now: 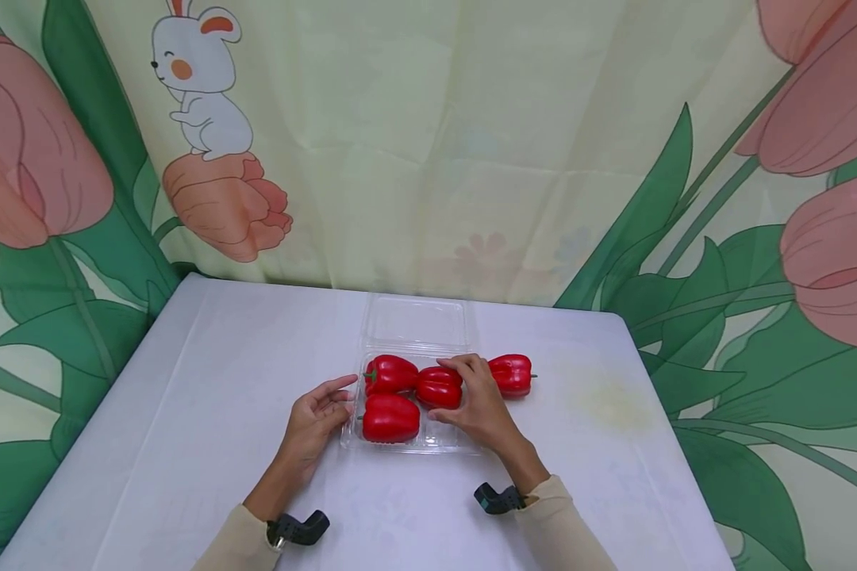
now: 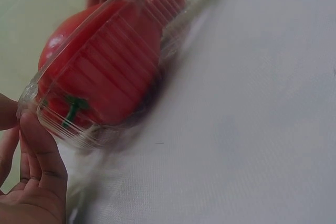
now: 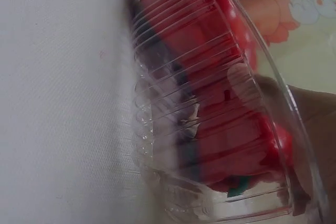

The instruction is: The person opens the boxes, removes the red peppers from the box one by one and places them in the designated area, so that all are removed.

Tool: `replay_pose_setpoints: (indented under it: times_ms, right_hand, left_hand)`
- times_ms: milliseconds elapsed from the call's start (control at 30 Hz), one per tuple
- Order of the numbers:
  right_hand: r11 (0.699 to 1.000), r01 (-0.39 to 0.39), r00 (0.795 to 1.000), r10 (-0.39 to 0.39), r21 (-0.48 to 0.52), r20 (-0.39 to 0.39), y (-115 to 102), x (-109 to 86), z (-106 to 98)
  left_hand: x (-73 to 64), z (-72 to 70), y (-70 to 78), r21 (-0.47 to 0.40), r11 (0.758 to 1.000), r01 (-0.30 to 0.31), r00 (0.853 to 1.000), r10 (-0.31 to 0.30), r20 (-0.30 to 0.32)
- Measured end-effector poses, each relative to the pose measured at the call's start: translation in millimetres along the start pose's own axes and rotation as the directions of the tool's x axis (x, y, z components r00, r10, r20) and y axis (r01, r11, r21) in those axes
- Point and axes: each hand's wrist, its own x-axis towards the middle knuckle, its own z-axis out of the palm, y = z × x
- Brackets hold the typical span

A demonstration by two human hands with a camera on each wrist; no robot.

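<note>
A clear plastic clamshell container point(image 1: 432, 446) lies on the table, its lid point(image 1: 416, 321) folded back. Two red bell peppers sit in its left part: one at the back point(image 1: 391, 373), one at the front point(image 1: 390, 419). My left hand point(image 1: 316, 424) pinches the container's left rim between thumb and fingers, as the left wrist view shows. With my right hand point(image 1: 477, 404) I grip another red bell pepper point(image 1: 439, 387) over the container's middle; the right wrist view shows it through the ribbed wall. One more bell pepper point(image 1: 512, 375) lies right of the container, partly behind my right hand.
A white cloth covers the table point(image 1: 207, 412). Behind it hangs a printed curtain point(image 1: 400, 159) with tulips and a rabbit, close to the back edge and the lid. A faint yellowish stain point(image 1: 617, 400) marks the cloth at right.
</note>
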Motion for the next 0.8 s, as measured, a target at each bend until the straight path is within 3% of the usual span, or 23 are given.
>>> replay_pose_setpoints:
  times_ms: [400,800]
  right_hand:
    - [0.998,-0.011,1.000,0.011,-0.063,-0.004,1.9,4.1,4.5]
    - [1.000,-0.018,1.000,0.018,-0.011,-0.012,0.9,1.1,-1.7]
  left_hand:
    - [0.0,1.0,-1.2,-0.005,1.000,-0.002,1.000,0.002,-0.007]
    - [-2.0,4.0,-0.4,-0.008,1.000,-0.001,1.000,0.001,-0.021]
